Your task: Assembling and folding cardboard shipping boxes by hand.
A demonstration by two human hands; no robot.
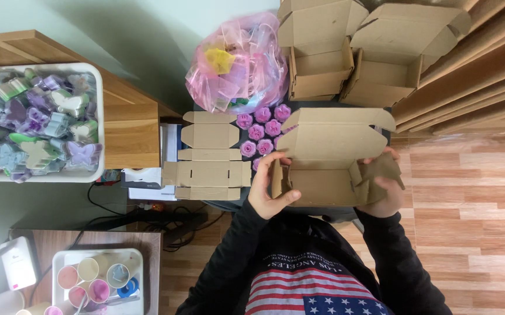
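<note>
I hold a brown cardboard mailer box (322, 169) in front of me, its lid standing up and its inside showing. My left hand (269, 186) grips the box's left side wall, fingers curled over the edge. My right hand (388, 185) grips the right end, where a side flap is bent outward. Just behind the box lie several small purple rose-shaped soaps (262, 129). A flat unfolded box blank (209, 154) lies to the left of the hands.
Two folded open boxes (375, 55) stand at the back beside a pink plastic bag (238, 64) of small items. A white tray of butterfly-shaped soaps (36, 119) rests on a wooden shelf at left. Cups in a tray (98, 277) sit lower left. Wooden planks lean at right.
</note>
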